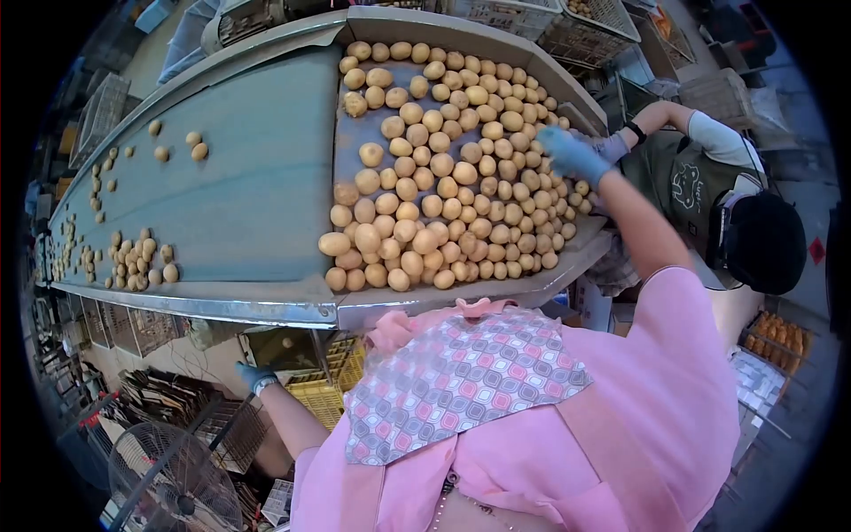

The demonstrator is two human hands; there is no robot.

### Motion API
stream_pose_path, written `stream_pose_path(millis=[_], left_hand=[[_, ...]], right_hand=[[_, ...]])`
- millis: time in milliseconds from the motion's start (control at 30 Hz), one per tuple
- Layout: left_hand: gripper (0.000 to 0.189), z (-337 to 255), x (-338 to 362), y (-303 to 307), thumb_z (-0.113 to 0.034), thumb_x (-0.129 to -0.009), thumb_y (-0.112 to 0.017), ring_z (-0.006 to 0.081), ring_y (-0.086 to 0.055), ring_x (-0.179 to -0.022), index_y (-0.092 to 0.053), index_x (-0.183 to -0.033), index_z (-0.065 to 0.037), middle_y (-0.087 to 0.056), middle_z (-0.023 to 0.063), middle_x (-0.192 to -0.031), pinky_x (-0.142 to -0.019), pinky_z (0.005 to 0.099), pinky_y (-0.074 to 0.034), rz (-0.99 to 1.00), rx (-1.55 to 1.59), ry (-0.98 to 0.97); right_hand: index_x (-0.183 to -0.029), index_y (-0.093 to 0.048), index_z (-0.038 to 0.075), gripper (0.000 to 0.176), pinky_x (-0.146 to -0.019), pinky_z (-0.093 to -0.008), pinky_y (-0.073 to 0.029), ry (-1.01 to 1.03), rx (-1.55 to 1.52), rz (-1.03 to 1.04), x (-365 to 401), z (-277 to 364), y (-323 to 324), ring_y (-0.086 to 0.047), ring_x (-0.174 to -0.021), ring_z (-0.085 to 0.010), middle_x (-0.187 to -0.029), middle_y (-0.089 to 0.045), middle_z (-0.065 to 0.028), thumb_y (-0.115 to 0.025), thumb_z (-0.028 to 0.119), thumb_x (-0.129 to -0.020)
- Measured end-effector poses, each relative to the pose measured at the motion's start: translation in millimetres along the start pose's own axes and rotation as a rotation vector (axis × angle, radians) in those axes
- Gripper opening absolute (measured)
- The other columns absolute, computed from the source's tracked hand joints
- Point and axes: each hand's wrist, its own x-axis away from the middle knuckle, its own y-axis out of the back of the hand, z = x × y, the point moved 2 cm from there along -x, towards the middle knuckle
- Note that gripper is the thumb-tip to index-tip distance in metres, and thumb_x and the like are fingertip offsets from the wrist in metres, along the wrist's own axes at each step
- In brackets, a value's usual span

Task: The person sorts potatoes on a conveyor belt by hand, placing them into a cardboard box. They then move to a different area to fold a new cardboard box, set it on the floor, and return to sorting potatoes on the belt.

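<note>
Many potatoes (465, 173) lie crowded on the flat end of a sorting table. My right hand (574, 152), in a blue glove, reaches over the potatoes at the table's right end. Its fingers look stretched out over them, slightly blurred, and no potato shows in its grasp. Down beside the table's near edge, my left hand (254, 376) is also gloved in blue, its fingers apart with nothing visible in them. A single potato (287, 343) shows just right of it, against a dark surface. Above my left hand runs the metal rim (248, 312).
A green conveyor belt (257, 177) with scattered potatoes joins the table on the left. A co-worker in a dark apron (678, 182) stands at the right end, one arm near my right hand. Yellow crates (319, 390) and a fan (173, 483) stand below; plastic crates (589, 31) are behind.
</note>
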Motion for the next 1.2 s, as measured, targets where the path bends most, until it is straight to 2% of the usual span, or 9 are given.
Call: stream_pose_path(millis=[233,333,467,567,667,733,833,967,1200], left_hand=[[0.049,-124.0,259.7,-143.8,-0.025,-0.108,-0.051,0.0285,-0.055,-0.126,-0.048,-0.144,0.009,-0.057,0.0221,-0.14,-0.107,0.04,-0.045,-0.013,-0.23,-1.127],[0.047,-116.0,381.4,-237.4,-0.018,-0.106,-0.054,0.0284,-0.052,-0.134,-0.049,-0.146,0.005,-0.054,0.0197,-0.145,-0.112,0.0404,-0.041,0.67,-0.323,-0.947],[0.055,-78.4,518.7,-296.5,-0.024,-0.095,-0.068,0.0337,-0.044,-0.144,-0.055,-0.147,-0.01,-0.049,0.0152,-0.154,-0.121,0.0508,-0.031,1.517,-0.968,-1.716],[0.052,-38.4,509.1,-312.9,-0.028,-0.093,-0.07,0.0387,-0.038,-0.146,-0.059,-0.143,-0.016,-0.049,0.0146,-0.153,-0.121,0.0557,-0.027,1.792,-1.056,-1.812],[0.046,-37.5,476.8,-351.6,-0.03,-0.094,-0.069,0.0409,-0.037,-0.146,-0.063,-0.137,-0.016,-0.05,0.0146,-0.151,-0.122,0.0551,-0.025,1.664,-1.22,-1.791],[0.04,-52.4,457.9,-380.5,-0.03,-0.094,-0.068,0.0388,-0.041,-0.143,-0.065,-0.131,-0.014,-0.052,0.0149,-0.148,-0.118,0.0566,-0.028,1.394,-1.069,-1.97],[0.035,-78.0,483.6,-403.6,-0.021,-0.091,-0.069,0.0354,-0.055,-0.125,-0.067,-0.124,-0.013,-0.061,0.0143,-0.131,-0.106,0.0523,-0.042,0.502,-1.173,-2.046],[0.017,-5.1,591.9,-419.9,-0.004,-0.084,-0.062,0.0292,-0.066,-0.091,-0.069,-0.099,-0.009,-0.067,0.0092,-0.097,-0.079,0.0415,-0.052,1.677,-0.809,-1.83],[0.027,162.5,642.6,-407.7,-0.016,-0.088,-0.067,0.0247,-0.067,-0.098,-0.068,-0.115,-0.021,-0.065,0.0032,-0.111,-0.082,0.0449,-0.05,1.738,-1.3,-1.908]], right_hand=[[-0.147,-0.047,0.016,0.058,-0.086,-0.0482,-0.056,-0.305,-0.089,-0.14,6.6,167.9,-57.8,-0.066,-0.107,-0.0357,-0.129,-0.06,-0.0176,-0.07,0.026,-0.095],[-0.149,-0.045,0.019,0.058,-0.082,-0.0497,-0.056,-0.415,-0.004,-0.026,11.5,170.5,-58.9,-0.068,-0.103,-0.0341,-0.119,-0.065,-0.0167,-0.068,0.027,-0.097],[-0.143,-0.054,0.022,0.052,-0.088,-0.0471,-0.056,-0.361,0.05,0.153,-4.4,149.5,-29.0,-0.067,-0.109,-0.0374,-0.119,-0.067,-0.018,-0.066,0.023,-0.092],[-0.13,-0.062,0.018,0.039,-0.085,-0.0472,-0.058,-0.21,0.309,-0.09,-35.9,77.3,18.5,-0.067,-0.107,-0.0382,-0.122,-0.067,-0.0168,-0.065,0.021,-0.092],[-0.123,-0.065,0.014,0.032,-0.08,-0.0471,-0.059,0.006,0.342,-0.35,-25.2,44.0,60.6,-0.067,-0.098,-0.0365,-0.118,-0.067,-0.0145,-0.064,0.022,-0.093],[-0.122,-0.065,0.013,0.031,-0.079,-0.0472,-0.059,-0.025,0.223,-0.402,-15.7,47.9,66.5,-0.067,-0.094,-0.0363,-0.117,-0.066,-0.0139,-0.063,0.025,-0.094],[-0.121,-0.063,0.012,0.029,-0.085,-0.0466,-0.057,-0.272,-0.128,-0.284,18.2,109.8,10.6,-0.065,-0.096,-0.0392,-0.118,-0.062,-0.0154,-0.066,0.026,-0.095],[-0.131,-0.057,0.014,0.043,-0.088,-0.0477,-0.054,-0.332,-0.152,-0.221,35.0,134.2,-51.5,-0.061,-0.103,-0.0401,-0.122,-0.057,-0.0179,-0.07,0.028,-0.093],[-0.14,-0.053,0.008,0.052,-0.091,-0.0457,-0.052,-0.325,-0.097,-0.194,102.5,175.1,-74.2,-0.061,-0.105,-0.0382,-0.12,-0.056,-0.0192,-0.067,0.021,-0.091]])
